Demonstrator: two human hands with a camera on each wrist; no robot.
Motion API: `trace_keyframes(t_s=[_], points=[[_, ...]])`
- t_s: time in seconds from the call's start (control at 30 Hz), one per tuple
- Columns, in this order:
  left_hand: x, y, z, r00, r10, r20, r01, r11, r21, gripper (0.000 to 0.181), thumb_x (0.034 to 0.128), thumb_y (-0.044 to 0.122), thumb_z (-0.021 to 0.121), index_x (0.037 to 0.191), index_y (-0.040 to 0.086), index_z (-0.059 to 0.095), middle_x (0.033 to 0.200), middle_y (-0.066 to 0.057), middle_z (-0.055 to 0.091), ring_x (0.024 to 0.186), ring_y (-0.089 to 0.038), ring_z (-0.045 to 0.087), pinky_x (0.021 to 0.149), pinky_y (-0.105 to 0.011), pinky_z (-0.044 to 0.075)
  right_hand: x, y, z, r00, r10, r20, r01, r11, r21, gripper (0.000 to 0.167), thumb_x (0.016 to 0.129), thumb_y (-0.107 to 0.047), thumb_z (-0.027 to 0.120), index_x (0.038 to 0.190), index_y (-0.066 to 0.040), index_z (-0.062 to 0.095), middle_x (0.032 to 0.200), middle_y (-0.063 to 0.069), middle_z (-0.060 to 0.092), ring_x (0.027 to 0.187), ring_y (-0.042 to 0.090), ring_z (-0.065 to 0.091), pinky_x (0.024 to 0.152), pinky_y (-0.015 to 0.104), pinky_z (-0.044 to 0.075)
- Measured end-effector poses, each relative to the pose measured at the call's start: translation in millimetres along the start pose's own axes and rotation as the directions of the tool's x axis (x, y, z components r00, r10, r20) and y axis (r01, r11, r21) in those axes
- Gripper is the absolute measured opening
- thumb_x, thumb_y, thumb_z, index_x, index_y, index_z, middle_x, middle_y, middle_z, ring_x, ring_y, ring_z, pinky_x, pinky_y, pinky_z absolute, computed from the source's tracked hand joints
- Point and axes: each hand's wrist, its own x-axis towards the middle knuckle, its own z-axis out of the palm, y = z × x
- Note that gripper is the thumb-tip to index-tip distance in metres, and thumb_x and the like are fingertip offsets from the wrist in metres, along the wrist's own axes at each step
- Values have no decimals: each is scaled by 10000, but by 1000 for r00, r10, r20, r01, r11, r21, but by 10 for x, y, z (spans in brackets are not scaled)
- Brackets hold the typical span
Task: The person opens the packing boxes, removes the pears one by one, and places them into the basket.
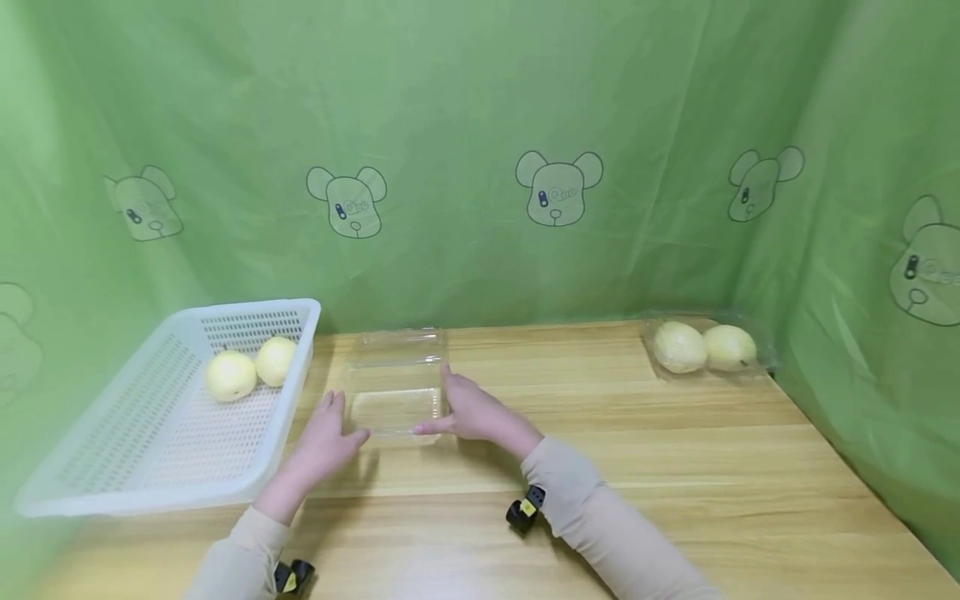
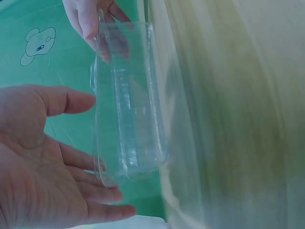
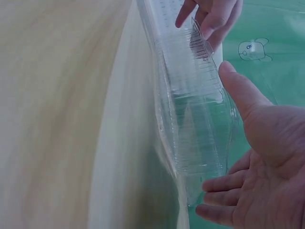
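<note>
Clear plastic clamshell (image 1: 396, 408) is set on the wood table (image 1: 675, 467), opened out, between both hands. Left hand (image 1: 322, 431): fingers loosely extended, nothing gripped. Right hand (image 1: 476, 410): likewise spread, at the clamshell's right side. White slotted basket (image 1: 150, 500), two pears (image 1: 231, 376) held. Bear heads (image 1: 555, 200) are printed on the green curtain (image 1: 465, 275) (faint lettering, maybe "Quo").

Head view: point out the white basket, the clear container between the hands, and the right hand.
White basket (image 1: 197, 446): head view, bare perforated floor.
Clear container (image 1: 396, 410): head view, middle of its near half.
Right hand (image 1: 474, 412): head view, back of the hand.
</note>
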Motion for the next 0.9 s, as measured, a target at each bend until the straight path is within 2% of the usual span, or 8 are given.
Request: trace_keyframes(t_s=[0.13, 0.3, 0.53, 0.7, 0.9], points=[[-14, 14, -23, 999, -30, -39, 32, 998, 54, 777, 923, 205, 561, 1456, -186, 154, 1534, -407, 70, 1428, -551, 93, 1172, -621, 138, 49, -84, 65, 1000, -4, -16, 4, 1000, 11, 1209, 757, -591, 713, 1528, 56, 43, 1578, 250, 213, 1463, 352, 275, 1217, 417, 238], [-32, 16, -57, 997, -31, -73, 39, 992, 117, 733, 923, 190, 536, 1451, -183, 191, 1527, -418, 75, 1425, -565, 74, 1173, -636, 134, 99, -202, 153, 999, -3, -36, 4, 1000, 17, 1165, 782, -563, 708, 1532, 44, 55, 1563, 259, 257, 1449, 356, 304, 1210, 422, 260], [-2, -32, -76, 994, -36, -101, 48, 992, 119, 697, 926, 161, 505, 1463, -161, 198, 1535, -405, 89, 1411, -576, 123, 1152, -654, 157, 126, -308, 249, 998, 22, -57, -22, 1000, 1, 1139, 808, -574, 674, 1534, 39, 44, 1540, 269, 306, 1417, 368, 361, 1184, 437, 313], [13, -46, -69, 993, -17, -114, 31, 992, 121, 700, 943, 186, 505, 1472, -147, 191, 1546, -387, 94, 1418, -568, 111, 1159, -649, 146, 79, -273, 215, 997, 31, -69, -30, 999, 15, 1094, 829, -584, 642, 1543, 15, 68, 1555, 254, 287, 1430, 366, 341, 1192, 449, 296], [7, 17, -70, 986, 25, -164, -8, 994, 109, 707, 957, 255, 520, 1483, -109, 219, 1553, -364, 125, 1433, -552, 93, 1185, -633, 98, -20, -132, 79, 996, -6, -90, 9, 999, 34, 954, 905, -517, 597, 1552, -25, 98, 1596, 209, 220, 1472, 341, 262, 1225, 442, 214]])
